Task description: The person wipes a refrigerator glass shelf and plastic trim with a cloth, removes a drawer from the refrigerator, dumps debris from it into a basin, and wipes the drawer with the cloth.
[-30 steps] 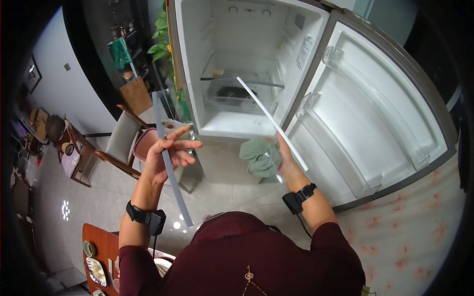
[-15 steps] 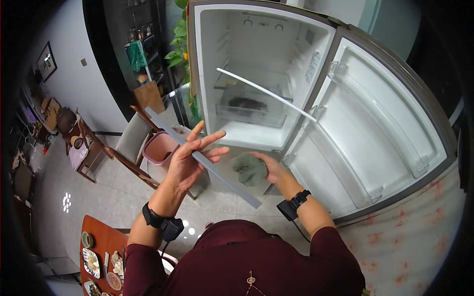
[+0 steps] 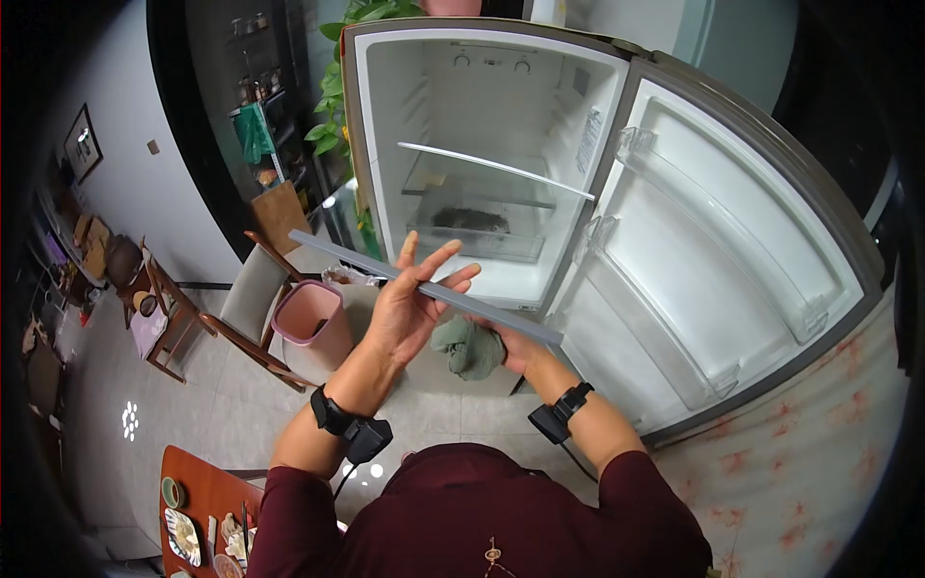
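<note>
A clear fridge shelf (image 3: 356, 197) stretches out before me, with a grey strip along its near edge and a thin white strip along its far edge. My left hand (image 3: 414, 303) bears the shelf from below at the grey strip, palm up and fingers spread. Lower and to the right, my right hand (image 3: 515, 347) grips a bunched grey-green cloth (image 3: 469, 349) beneath the shelf's near edge. Part of that hand is covered by the strip. Whether the cloth touches the shelf, I cannot tell. Behind stands the fridge (image 3: 462, 96), its door (image 3: 742, 241) swung wide to the right.
A clear drawer (image 3: 482, 246) with a dark patch sits inside the fridge. Left of my arm are a pink bin (image 3: 318, 323) and a wooden chair (image 3: 255, 299). Dishes lie on a red-brown table (image 3: 183, 453) at lower left. A plant (image 3: 330, 106) hangs beside the fridge.
The shelf has turned flatter, its right end rising, and my left hand has shifted right with it. The right hand has moved slightly left and down with the cloth.
</note>
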`<state>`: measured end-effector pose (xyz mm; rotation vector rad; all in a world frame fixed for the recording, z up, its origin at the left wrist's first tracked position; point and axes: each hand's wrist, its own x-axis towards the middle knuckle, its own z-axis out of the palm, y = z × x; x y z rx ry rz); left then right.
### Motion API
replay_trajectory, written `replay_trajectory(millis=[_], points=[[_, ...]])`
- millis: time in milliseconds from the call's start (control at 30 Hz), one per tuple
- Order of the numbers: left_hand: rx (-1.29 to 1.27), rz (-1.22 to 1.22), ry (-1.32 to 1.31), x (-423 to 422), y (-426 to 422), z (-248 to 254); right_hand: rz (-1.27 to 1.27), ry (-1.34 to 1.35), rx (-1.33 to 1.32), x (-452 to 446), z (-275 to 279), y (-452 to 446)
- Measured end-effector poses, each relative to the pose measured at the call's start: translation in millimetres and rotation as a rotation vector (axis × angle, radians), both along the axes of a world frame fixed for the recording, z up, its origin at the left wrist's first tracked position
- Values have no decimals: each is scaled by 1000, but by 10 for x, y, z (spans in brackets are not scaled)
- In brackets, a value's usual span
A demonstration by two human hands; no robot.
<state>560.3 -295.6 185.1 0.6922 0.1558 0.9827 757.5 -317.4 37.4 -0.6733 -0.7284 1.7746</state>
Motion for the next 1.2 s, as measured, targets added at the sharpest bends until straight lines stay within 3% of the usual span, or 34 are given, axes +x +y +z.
replay_trajectory(millis=[567, 1200], points=[[-36, 36, -152, 783, 380, 92, 53, -66, -47, 149, -4, 13], [-155, 58, -193, 1366, 1230, 0, -21, 55, -151, 334, -222, 42]])
